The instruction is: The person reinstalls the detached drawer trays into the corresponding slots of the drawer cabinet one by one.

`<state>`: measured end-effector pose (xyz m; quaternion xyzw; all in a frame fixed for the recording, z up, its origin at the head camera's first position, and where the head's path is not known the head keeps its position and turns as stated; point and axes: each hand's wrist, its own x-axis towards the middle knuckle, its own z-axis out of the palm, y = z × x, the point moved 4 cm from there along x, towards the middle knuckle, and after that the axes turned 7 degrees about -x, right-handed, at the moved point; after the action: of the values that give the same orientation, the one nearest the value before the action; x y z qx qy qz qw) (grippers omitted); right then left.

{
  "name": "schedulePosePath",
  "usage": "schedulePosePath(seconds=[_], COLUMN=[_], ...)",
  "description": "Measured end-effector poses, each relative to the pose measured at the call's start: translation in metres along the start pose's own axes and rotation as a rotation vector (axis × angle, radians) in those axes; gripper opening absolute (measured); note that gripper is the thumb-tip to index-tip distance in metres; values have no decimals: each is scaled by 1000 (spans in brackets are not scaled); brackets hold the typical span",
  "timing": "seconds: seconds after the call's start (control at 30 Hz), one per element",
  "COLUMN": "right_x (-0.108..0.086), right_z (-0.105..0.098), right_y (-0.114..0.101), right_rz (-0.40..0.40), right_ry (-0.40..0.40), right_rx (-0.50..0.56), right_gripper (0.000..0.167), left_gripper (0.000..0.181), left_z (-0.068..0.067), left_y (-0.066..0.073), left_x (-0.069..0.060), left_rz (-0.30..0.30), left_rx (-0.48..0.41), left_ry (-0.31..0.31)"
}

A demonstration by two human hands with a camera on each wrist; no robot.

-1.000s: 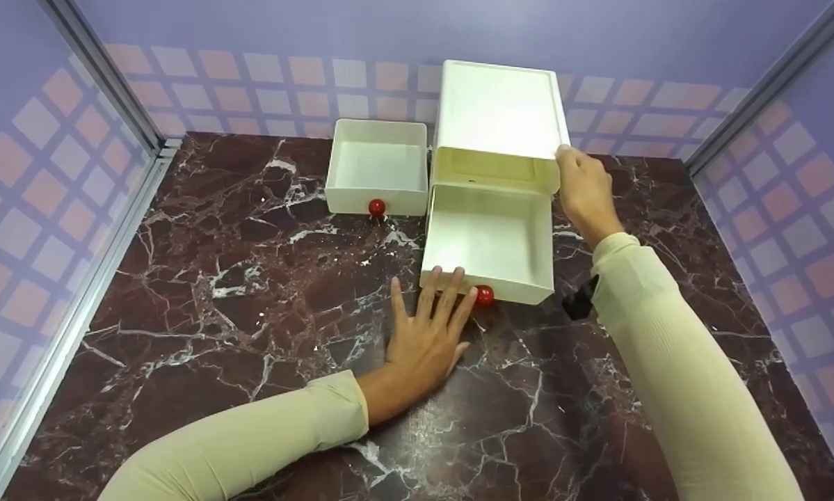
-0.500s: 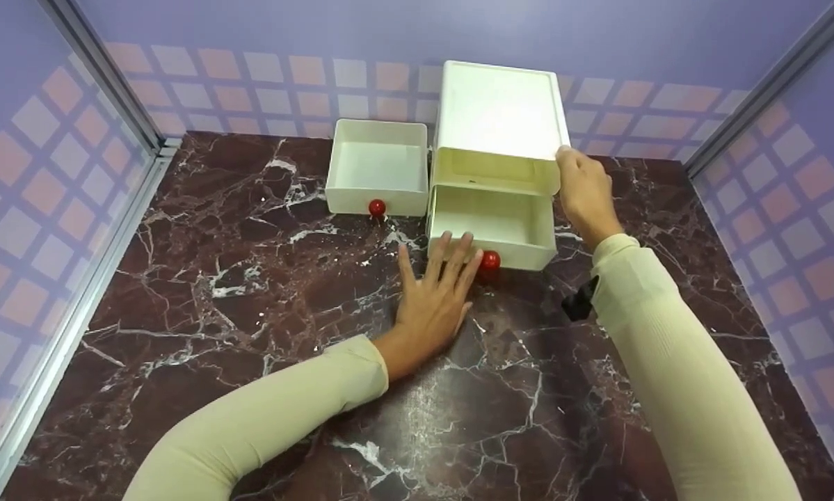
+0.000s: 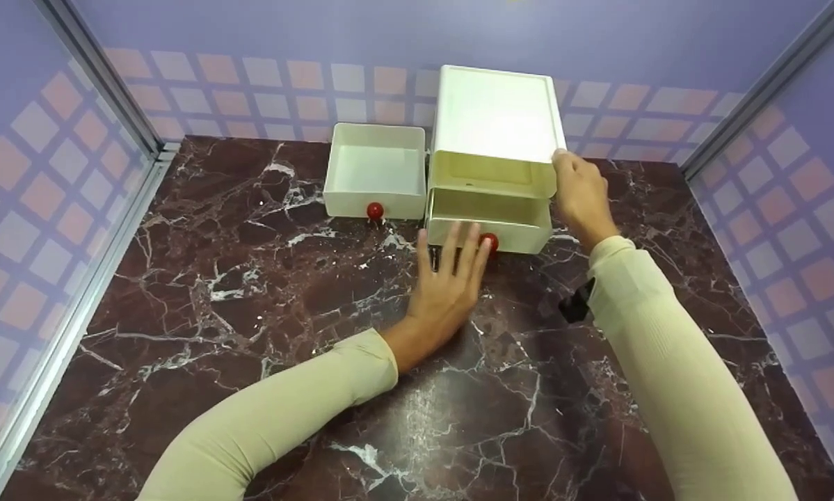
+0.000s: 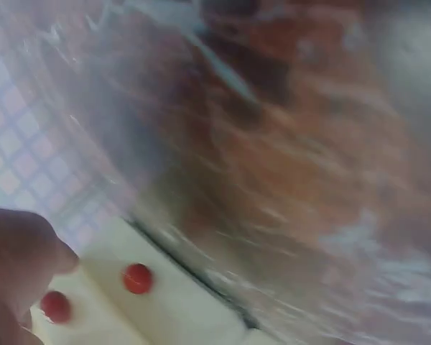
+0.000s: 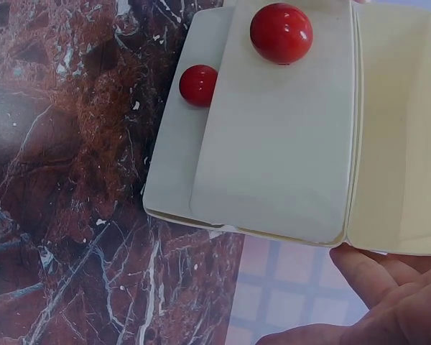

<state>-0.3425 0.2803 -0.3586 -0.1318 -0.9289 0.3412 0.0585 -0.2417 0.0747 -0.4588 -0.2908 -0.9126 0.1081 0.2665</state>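
Note:
A white drawer cabinet (image 3: 500, 115) stands against the back wall, its top slot without a drawer. Below that slot, a white drawer (image 3: 528, 235) with a red knob (image 5: 281, 33) sticks partly out. Straight, spread fingers of my left hand (image 3: 444, 299) press its front, left of the knob. With its fingers at the upper right front edge, my right hand (image 3: 583, 198) holds the cabinet's side. A lower drawer (image 5: 174, 154) with its own red knob (image 5: 199, 85) sits further in, seen in the right wrist view. The left wrist view is mostly blurred.
Left of the cabinet, a separate white drawer (image 3: 378, 170) with a red knob (image 3: 375, 211) rests on the dark marbled tabletop (image 3: 250, 313). Purple panels with printed squares (image 3: 263, 90) enclose the back and both sides.
The protruding drawer has slid back into the cabinet, and my left hand has moved forward with it. My right hand has stayed at the cabinet's edge.

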Motion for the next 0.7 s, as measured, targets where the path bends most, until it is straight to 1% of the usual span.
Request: schedulePosePath(seconds=[0.07,0.1,0.17,0.23,0.27,0.33,0.43,0.57,0.7], right_x=[0,0,1,1,1,1,1,0,0], right_z=[-1,-2,-2,-2,-2,-1,0,2,2], right_y=[0,0,1,2,2,3,4,2,0], right_rz=[1,3,1,-1,-3,-5,1,5,0], right_ry=[3,5,8,7,7,9,12,4,-2], right_rx=[-1,-2,-3,-7,-11,-18,-17,-12,-3], right_gripper=[53,52,52,52,52,52,52,52,52], left_gripper=[57,51,41,35,33,29,24,19,20], left_z=[-10,-13,-18,-17,-16,-12,-6,-1,3], left_y=[7,10,15,18,19,19,18,14,9], left_x=[3,6,14,22,26,34,44,50,57], left_rz=[57,80,120,143,150,157,159,160,155], left_rx=[21,18,-2,-32,-40,-61,-72,-76,-75], left_ry=[134,200,311,388,409,425,411,402,423])
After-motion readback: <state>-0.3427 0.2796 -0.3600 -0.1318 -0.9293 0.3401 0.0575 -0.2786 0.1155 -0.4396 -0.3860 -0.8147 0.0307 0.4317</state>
